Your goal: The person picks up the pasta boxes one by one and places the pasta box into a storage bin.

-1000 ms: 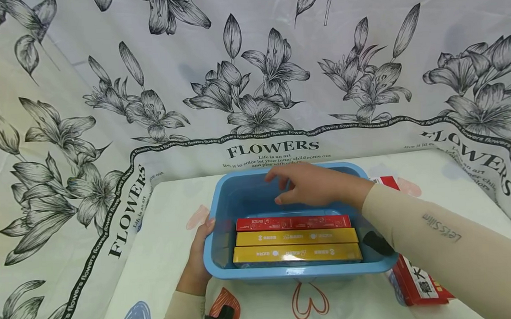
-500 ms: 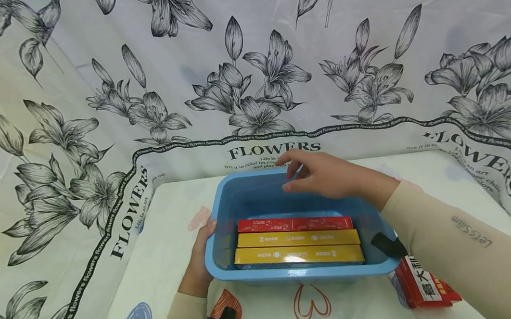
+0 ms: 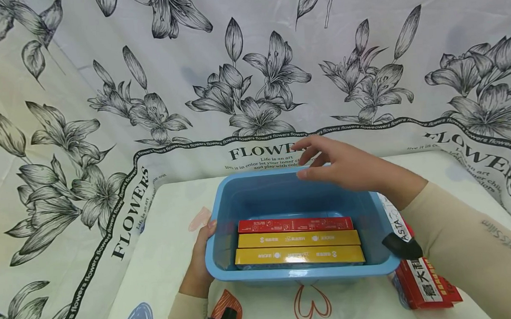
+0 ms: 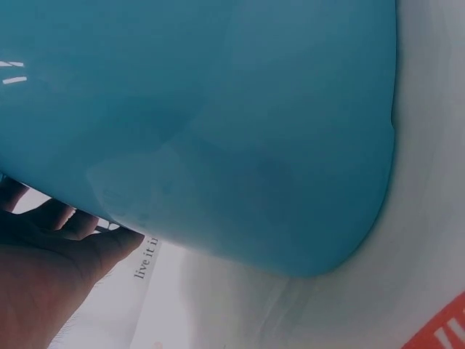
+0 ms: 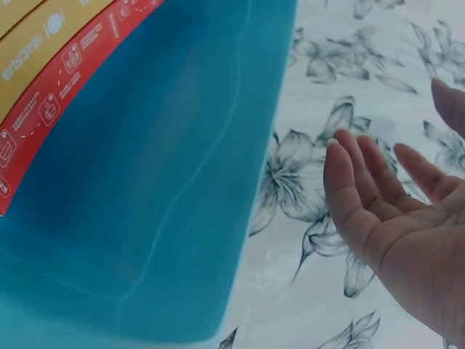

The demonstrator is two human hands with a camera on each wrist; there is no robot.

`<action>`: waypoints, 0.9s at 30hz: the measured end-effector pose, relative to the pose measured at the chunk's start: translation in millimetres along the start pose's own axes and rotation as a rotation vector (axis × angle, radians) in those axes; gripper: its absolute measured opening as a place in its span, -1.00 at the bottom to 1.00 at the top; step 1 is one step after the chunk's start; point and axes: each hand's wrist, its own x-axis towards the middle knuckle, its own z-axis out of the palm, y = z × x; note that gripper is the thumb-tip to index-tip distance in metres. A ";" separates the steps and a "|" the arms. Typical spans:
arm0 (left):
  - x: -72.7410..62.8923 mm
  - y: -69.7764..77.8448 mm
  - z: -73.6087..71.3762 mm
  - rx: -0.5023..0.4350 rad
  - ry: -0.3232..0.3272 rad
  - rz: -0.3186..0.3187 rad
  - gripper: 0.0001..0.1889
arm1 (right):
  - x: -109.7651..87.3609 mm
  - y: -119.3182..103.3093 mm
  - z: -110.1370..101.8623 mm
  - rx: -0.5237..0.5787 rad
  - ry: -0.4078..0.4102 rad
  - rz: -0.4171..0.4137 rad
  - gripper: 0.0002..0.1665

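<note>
Right hand: fingers loosely bent, thumb apart, holding nothing, by the bin's far rim. Left hand: at the left rim; gripping or just touching, can't tell. In bin: red box, two yellow boxes, toward the person from right fingers, long axes left-right. Red pack outside, right of bin, nearer right hand.

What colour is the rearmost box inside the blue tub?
Red with pale printing; the rearmost box shows best in the head view.

Gap behind red box, yellow boxes blocking front, depth unclear
</note>
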 end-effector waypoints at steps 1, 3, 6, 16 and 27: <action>-0.2 0.2 0.3 0.003 0.003 0.000 -0.22 | -1.5 0.7 -1.3 0.004 0.004 -0.001 -0.24; 0.0 -0.4 -0.1 0.004 0.006 0.001 -0.22 | -4.6 2.0 -4.1 0.021 0.010 -0.005 -0.25; 0.2 -0.8 -0.3 0.005 0.007 0.003 -0.22 | -9.2 2.7 -8.8 0.074 0.012 -0.011 -0.27; 1.7 -3.7 -1.5 0.018 0.014 0.004 -0.21 | -24.9 12.2 -23.6 0.170 0.065 0.003 -0.38; -5.7 24.9 15.8 0.045 0.023 -0.031 -0.25 | -39.6 34.7 -34.8 0.146 0.129 0.018 -0.39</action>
